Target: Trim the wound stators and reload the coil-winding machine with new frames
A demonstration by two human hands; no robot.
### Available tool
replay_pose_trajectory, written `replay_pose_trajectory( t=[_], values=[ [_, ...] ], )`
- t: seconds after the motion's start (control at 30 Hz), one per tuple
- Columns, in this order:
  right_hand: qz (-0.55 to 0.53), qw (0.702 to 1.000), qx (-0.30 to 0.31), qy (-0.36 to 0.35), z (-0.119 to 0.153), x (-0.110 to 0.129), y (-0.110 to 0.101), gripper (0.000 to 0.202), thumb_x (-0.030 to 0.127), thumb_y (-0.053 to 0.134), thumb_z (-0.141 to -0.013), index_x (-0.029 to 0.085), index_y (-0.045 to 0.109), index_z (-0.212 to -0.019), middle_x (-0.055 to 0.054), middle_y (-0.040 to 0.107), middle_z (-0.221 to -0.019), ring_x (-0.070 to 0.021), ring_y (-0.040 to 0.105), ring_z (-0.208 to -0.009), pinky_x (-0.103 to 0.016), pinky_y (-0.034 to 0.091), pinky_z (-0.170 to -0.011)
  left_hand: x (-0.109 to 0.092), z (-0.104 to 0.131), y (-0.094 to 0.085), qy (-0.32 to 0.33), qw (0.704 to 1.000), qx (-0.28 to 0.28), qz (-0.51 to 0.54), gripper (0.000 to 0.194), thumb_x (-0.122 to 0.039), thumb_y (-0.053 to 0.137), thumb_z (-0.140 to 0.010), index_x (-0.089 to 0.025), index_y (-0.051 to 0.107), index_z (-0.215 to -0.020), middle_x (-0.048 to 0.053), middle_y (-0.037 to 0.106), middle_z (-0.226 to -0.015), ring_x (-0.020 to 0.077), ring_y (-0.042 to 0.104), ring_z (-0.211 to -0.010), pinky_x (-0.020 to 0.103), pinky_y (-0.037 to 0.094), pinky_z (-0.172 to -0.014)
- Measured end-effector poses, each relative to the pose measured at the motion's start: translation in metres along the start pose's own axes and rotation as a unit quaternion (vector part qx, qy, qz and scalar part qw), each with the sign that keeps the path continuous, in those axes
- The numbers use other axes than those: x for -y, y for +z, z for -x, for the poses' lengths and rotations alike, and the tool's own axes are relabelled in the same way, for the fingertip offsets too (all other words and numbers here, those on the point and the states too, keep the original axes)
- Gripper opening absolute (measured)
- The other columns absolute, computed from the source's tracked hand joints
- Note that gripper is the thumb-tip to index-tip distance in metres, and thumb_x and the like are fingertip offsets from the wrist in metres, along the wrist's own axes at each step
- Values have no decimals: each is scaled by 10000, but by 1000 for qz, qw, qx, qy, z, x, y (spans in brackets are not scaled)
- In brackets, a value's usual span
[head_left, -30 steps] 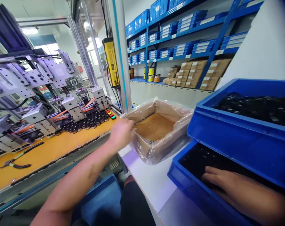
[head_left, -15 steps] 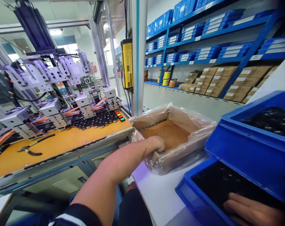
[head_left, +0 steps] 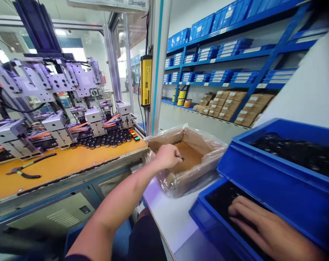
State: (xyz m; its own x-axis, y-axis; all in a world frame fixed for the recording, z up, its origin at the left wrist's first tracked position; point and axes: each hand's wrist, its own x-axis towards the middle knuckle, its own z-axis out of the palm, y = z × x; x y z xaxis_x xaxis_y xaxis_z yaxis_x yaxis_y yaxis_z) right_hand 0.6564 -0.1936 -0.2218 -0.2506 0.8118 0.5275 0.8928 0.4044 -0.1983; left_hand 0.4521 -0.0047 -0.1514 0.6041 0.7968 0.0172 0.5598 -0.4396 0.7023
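My left hand (head_left: 169,156) is closed over a plastic-lined cardboard box (head_left: 172,181), pinching a small dark part (head_left: 182,158) at its fingertips. The part's exact kind is too small to make out. Brown sheet material (head_left: 188,154) covers the box's floor. My right hand (head_left: 255,221) reaches into the lower blue bin (head_left: 208,224), fingers drawn together against small black parts (head_left: 224,195). Whatever its fingertips hold is hidden. Directly behind that hand stands another blue bin (head_left: 262,181), heaped with black pieces (head_left: 286,148).
At left, a machine fixture (head_left: 94,121) stands on an orange worktop (head_left: 72,163) with rows of dark round parts (head_left: 110,139), coloured buttons (head_left: 134,135) and cutting pliers (head_left: 25,169). A metal post (head_left: 157,72) rises beside the box. Blue shelving (head_left: 224,87) lines the background.
My left hand has lifted from the box's near inner side and now shows a small dark part at its fingertips. My right hand has come further into view over the lower bin. The view has shifted.
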Motion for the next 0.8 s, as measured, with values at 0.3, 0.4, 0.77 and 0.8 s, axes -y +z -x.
replay_pose_trajectory(
  t=[0.3, 0.4, 0.77, 0.8],
  values=[
    [57, 992, -116, -1, -20, 12, -11, 188, 279, 501, -958, 205, 671, -933, -52, 718, -876, -194, 708, -771, -302, 582, -738, 53, 195, -15, 54, 923, -177, 337, 340, -266, 852, -650, -175, 619, -881, 87, 764, -923, 178, 717, -810, 305, 580, -770],
    [6, 993, -116, -18, -42, 65, -16, 116, 210, 549, -943, 192, 656, -981, -62, 712, -918, -186, 697, -824, -313, 576, -789, 54, 221, -12, 82, 901, -212, 370, 392, -151, 893, -574, -202, 734, -929, 43, 730, -880, 148, 693, -743, 262, 573, -727],
    [-288, 953, -49, -78, -39, 179, -9, 101, 149, 536, -944, 156, 626, -989, -68, 630, -838, -143, 619, -757, -246, 542, -656, 41, 244, 18, 42, 865, -106, 489, 386, -129, 906, -533, -246, 811, -888, 64, 704, -928, 108, 619, -620, 227, 548, -576],
    [-290, 953, -49, -71, -36, 177, -9, 105, 153, 538, -945, 158, 633, -990, -68, 635, -837, -144, 624, -760, -248, 543, -661, 39, 243, 21, 39, 861, -102, 496, 394, -126, 907, -527, -244, 811, -891, 65, 708, -923, 105, 619, -605, 222, 546, -562]
  ],
)
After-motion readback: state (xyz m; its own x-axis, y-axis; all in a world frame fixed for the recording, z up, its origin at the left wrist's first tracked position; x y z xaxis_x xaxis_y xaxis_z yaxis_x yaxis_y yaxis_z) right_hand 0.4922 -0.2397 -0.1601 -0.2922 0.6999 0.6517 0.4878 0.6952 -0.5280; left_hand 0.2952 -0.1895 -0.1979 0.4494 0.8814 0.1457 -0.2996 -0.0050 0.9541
